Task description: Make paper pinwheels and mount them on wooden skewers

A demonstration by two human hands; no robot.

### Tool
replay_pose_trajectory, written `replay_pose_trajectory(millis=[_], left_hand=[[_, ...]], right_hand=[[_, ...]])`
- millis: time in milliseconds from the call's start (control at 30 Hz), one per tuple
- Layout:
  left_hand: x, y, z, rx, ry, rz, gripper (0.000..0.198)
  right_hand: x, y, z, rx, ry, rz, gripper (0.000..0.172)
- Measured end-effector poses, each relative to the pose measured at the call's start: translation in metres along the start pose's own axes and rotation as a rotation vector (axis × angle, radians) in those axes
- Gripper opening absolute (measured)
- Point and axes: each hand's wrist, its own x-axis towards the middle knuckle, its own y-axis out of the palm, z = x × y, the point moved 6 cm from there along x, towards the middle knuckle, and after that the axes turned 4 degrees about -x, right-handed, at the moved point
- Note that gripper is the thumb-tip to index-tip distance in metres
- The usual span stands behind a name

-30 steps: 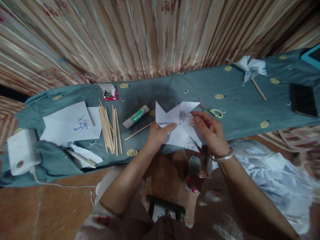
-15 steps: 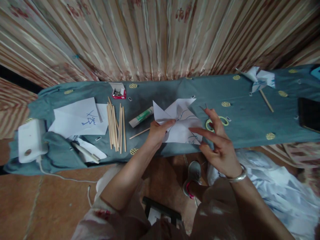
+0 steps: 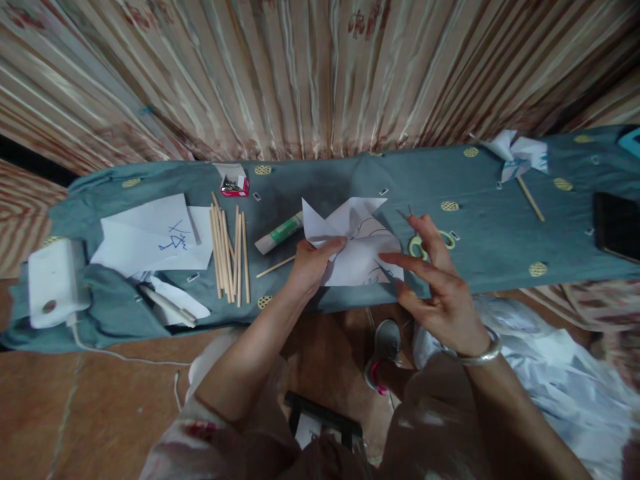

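A white paper pinwheel (image 3: 357,263) with blue pen lines is in front of me, its points folded in toward the middle. My left hand (image 3: 313,263) is closed on it, the thumb pressing near its centre and the fingers underneath hidden. My right hand (image 3: 443,293) is open at the pinwheel's right side, fingers apart, one fingertip over the paper; whether it touches is unclear. Scissors with pale green handles (image 3: 417,247) lie partly hidden behind that hand. A thin wooden stick (image 3: 276,267) pokes out left of my left hand, beside a glue stick (image 3: 280,233).
Several wooden sticks (image 3: 227,257) lie left of the glue stick, below a small red box (image 3: 234,185) of metal pieces. Further left are paper sheets (image 3: 137,233), a pen (image 3: 170,307) and a white device (image 3: 57,283). At right lie another pinwheel (image 3: 525,157) and a dark phone (image 3: 617,225).
Very little differs. The view has shifted slightly. My left hand keeps its hold on the pinwheel, and my right fingers have moved only a touch over its right side.
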Motion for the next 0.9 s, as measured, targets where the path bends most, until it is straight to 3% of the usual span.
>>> replay_pose_trajectory(millis=[300,600,900], left_hand=[[-0.006,0.004,0.003,0.12,0.023,0.017,0.024],[-0.017,0.009,0.005,0.251,0.077,0.021,0.019],[-0.019,0.009,0.006,0.283,0.066,-0.004,0.019]], right_hand=[[0.001,0.009,-0.001,-0.023,-0.033,-0.025,0.015],[0.002,0.028,-0.006,-0.171,0.06,-0.124,0.018],[0.004,0.037,-0.007,-0.293,0.101,-0.105,0.019]])
